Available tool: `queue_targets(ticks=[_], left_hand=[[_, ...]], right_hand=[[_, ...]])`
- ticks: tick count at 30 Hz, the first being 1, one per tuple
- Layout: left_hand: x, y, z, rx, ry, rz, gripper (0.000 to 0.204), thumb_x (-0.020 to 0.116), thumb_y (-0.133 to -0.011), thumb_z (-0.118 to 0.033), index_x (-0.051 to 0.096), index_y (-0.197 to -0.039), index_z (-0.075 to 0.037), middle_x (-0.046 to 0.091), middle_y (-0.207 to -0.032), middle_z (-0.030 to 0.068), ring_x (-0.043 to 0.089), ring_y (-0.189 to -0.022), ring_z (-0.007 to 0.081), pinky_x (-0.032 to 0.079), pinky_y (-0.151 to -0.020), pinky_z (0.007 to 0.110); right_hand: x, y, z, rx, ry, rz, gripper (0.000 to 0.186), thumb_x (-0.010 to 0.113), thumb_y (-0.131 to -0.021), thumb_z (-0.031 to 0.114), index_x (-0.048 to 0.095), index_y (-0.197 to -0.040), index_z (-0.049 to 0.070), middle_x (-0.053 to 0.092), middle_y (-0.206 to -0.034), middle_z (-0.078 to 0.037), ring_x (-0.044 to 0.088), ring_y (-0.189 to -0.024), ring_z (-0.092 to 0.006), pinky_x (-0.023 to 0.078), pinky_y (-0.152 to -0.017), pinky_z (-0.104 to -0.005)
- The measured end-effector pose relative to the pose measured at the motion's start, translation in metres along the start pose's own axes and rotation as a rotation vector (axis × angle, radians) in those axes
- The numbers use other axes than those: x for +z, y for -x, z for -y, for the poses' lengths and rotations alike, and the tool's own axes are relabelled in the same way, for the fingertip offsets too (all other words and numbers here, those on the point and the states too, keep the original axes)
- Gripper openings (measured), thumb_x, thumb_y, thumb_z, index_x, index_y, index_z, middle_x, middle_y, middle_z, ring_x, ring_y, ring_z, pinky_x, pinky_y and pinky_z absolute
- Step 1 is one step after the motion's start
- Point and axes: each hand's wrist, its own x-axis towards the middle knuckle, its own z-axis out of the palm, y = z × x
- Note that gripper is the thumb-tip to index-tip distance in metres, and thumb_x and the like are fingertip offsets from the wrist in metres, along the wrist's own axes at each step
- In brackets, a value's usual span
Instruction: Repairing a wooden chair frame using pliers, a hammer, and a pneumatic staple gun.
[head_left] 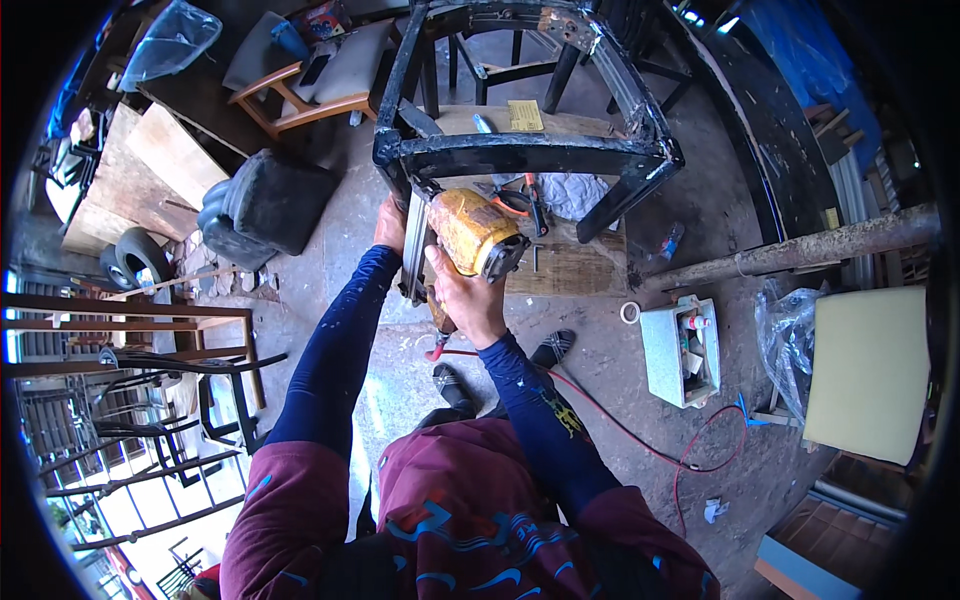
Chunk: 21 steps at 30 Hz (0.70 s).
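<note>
My right hand is wrapped round the handle of a worn yellow air nail gun. Its long metal magazine runs beside my left hand, and its nose is at the front left corner of a black wooden chair frame. The frame has no seat and its paint is scuffed. My left hand is closed round the chair's front left leg, with its fingers partly hidden. A red air hose trails from the gun's handle across the floor to the right.
Under the chair lies a wooden board with orange-handled pliers and a white cloth. To the right are a white box of supplies, a tape roll and a cream cushion. Black padded cushions lie left.
</note>
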Motion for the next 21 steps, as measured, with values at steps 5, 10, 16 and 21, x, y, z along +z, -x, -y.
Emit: queue_targets(ticks=[5, 10, 16, 21], left_hand=[[0.004, 0.000, -0.001, -0.045, 0.030, -0.020, 0.038, 0.076, -0.086, -0.022, 0.066, -0.116, -0.002, 0.073, -0.106, 0.0129, 0.064, -0.099, 0.0175, 0.053, -0.089, 0.038], [-0.012, -0.017, 0.072, -0.230, 0.338, -0.031, 0.045, 0.081, -0.081, -0.026, 0.066, -0.116, -0.002, 0.076, -0.105, 0.0157, 0.067, -0.097, 0.0181, 0.054, -0.087, 0.039], [-0.002, -0.003, 0.003, -0.083, 0.073, -0.028, 0.043, 0.080, -0.083, -0.021, 0.065, -0.119, -0.003, 0.076, -0.108, 0.0145, 0.066, -0.098, 0.0177, 0.053, -0.091, 0.037], [0.001, -0.006, 0.000, -0.119, 0.135, -0.038, 0.043, 0.080, -0.082, -0.021, 0.065, -0.118, -0.003, 0.076, -0.105, 0.0147, 0.066, -0.097, 0.0171, 0.053, -0.089, 0.037]], right_hand=[[-0.004, -0.001, 0.010, -0.115, 0.062, 0.086, 0.027, 0.076, -0.097, 0.020, 0.063, -0.112, 0.002, 0.059, -0.071, 0.003, 0.050, -0.051, -0.0048, 0.040, -0.045, -0.0234], [0.016, 0.001, 0.027, -0.040, -0.007, 0.103, 0.027, 0.077, -0.096, 0.021, 0.062, -0.107, 0.002, 0.056, -0.066, 0.003, 0.047, -0.048, -0.0056, 0.038, -0.043, -0.0237], [0.006, -0.001, 0.028, -0.028, -0.025, 0.055, 0.027, 0.077, -0.096, 0.023, 0.062, -0.106, 0.003, 0.056, -0.064, 0.003, 0.048, -0.047, -0.0063, 0.038, -0.043, -0.0234], [0.013, -0.005, 0.021, -0.125, -0.052, 0.021, 0.032, 0.076, -0.097, 0.027, 0.062, -0.114, 0.004, 0.055, -0.064, 0.003, 0.049, -0.051, -0.0056, 0.039, -0.045, -0.0230]])
